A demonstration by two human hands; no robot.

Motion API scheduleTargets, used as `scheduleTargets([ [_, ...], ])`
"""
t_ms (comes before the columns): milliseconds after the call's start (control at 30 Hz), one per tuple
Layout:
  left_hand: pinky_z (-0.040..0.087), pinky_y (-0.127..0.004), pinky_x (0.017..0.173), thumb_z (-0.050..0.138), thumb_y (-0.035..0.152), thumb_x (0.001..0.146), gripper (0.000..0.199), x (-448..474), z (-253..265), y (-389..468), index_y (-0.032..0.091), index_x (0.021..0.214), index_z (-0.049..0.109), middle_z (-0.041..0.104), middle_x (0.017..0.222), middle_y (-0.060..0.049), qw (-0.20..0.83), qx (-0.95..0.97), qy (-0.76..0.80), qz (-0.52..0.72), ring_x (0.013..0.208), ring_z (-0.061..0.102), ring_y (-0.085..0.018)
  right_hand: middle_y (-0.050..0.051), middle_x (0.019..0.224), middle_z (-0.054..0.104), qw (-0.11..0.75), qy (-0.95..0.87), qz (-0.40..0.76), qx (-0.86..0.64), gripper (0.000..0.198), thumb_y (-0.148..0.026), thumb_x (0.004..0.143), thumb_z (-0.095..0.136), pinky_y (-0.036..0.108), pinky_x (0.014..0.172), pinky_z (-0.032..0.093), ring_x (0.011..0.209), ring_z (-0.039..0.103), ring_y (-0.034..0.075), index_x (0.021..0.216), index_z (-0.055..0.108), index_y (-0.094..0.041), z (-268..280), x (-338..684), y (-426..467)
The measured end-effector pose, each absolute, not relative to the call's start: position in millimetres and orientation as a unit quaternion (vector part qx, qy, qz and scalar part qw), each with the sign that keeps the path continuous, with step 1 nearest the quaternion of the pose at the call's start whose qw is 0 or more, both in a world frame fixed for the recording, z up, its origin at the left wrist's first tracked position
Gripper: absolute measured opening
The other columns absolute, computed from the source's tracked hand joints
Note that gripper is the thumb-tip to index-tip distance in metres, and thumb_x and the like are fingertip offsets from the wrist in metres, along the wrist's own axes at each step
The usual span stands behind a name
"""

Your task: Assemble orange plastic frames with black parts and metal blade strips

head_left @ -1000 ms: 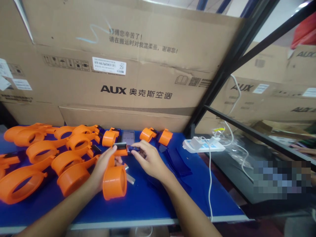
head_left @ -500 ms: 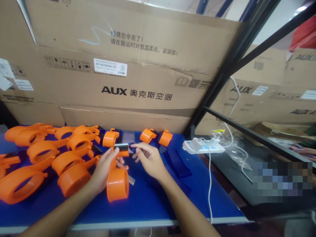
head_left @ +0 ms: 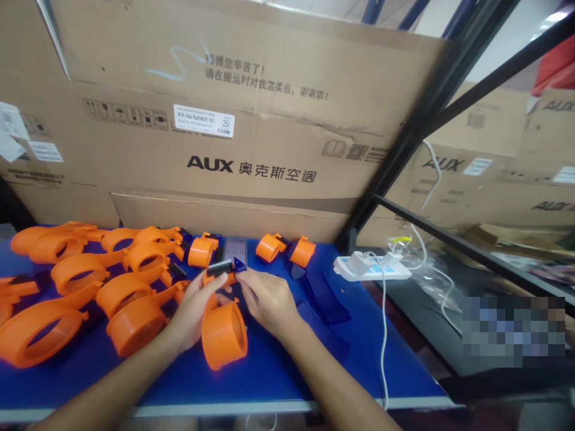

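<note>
- The left hand [head_left: 193,306] has its grip closed around the handle of an orange ring piece [head_left: 224,335], its thumb laid along the top beside a black bar [head_left: 220,269].
- That piece is up in front of the person, above the middle of the blue desk [head_left: 278,380], its round ring hanging low between the two forearms.
- The right hand [head_left: 269,296] comes in from the other side with curled fingers, the tips against a small dark blue part [head_left: 239,264] at the end of the black bar; whether this grip pinches it or only presses, I cannot tell from here.
- Left of the hands lies a crowd of similar orange pieces [head_left: 137,326], some overlapping.
- Behind the hands a phone [head_left: 236,246] lies on the desk, with one more orange piece [head_left: 202,251] just to its left.
- Right of the phone sit two others [head_left: 302,251], side by side but apart.
- Dark blue sheets [head_left: 321,293] lie nearer the right forearm.
- Towards the right edge is a white power strip [head_left: 395,270], plugs in it, its cable [head_left: 384,341] trailing forward.
- Large AUX cardboard [head_left: 251,203] stands along the back.
</note>
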State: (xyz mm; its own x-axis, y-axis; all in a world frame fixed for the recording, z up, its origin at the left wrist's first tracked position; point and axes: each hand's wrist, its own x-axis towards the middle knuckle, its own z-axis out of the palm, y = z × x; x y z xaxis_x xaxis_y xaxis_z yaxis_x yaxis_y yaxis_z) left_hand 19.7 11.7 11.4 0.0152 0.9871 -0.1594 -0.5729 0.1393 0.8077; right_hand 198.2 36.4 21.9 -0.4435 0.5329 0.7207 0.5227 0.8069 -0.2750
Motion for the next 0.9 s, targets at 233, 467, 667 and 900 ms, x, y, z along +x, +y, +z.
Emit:
scheduleTargets([
  [233,0.059,-0.029,0.058,0.087,0.035,0.071,0.041,20.2,8.6,10.6,0.018,0.102,0.066,0.072,0.079,-0.001,0.612,0.330,0.404,0.594,0.057,0.069,-0.016,0.011,0.114,0.075,0.487,-0.805,0.051,-0.336,0.034,-0.020,0.095,0.060,0.036,0.083,0.063,0.093,0.075,0.022,0.129,0.058,-0.022,21.2,193.6,35.8],
  [467,0.059,-0.031,0.058,0.086,0.039,0.070,0.043,17.9,6.8,14.4,0.017,0.101,0.066,0.072,0.077,-0.001,0.589,0.331,0.425,0.602,0.054,0.069,-0.017,0.010,0.103,0.074,0.486,-0.822,0.031,-0.296,0.035,-0.013,0.093,0.056,0.042,0.086,0.061,0.095,0.071,0.025,0.124,0.066,-0.025,27.0,193.7,35.5],
  [667,0.057,-0.029,0.056,0.084,0.041,0.074,0.039,18.2,2.4,15.4,0.018,0.099,0.066,0.072,0.078,-0.002,0.585,0.357,0.433,0.585,0.055,0.070,-0.017,0.009,0.104,0.074,0.506,-0.804,0.031,-0.312,0.033,-0.013,0.095,0.056,0.040,0.083,0.061,0.091,0.072,0.023,0.126,0.062,-0.024,23.9,192.1,35.1],
  [900,0.058,-0.030,0.056,0.084,0.040,0.073,0.042,22.0,1.9,13.9,0.017,0.104,0.066,0.071,0.076,-0.002,0.584,0.358,0.427,0.591,0.058,0.072,-0.020,0.010,0.104,0.073,0.484,-0.829,0.001,-0.280,0.033,-0.011,0.096,0.055,0.042,0.086,0.059,0.099,0.070,0.025,0.126,0.060,-0.023,21.1,189.5,32.4],
])
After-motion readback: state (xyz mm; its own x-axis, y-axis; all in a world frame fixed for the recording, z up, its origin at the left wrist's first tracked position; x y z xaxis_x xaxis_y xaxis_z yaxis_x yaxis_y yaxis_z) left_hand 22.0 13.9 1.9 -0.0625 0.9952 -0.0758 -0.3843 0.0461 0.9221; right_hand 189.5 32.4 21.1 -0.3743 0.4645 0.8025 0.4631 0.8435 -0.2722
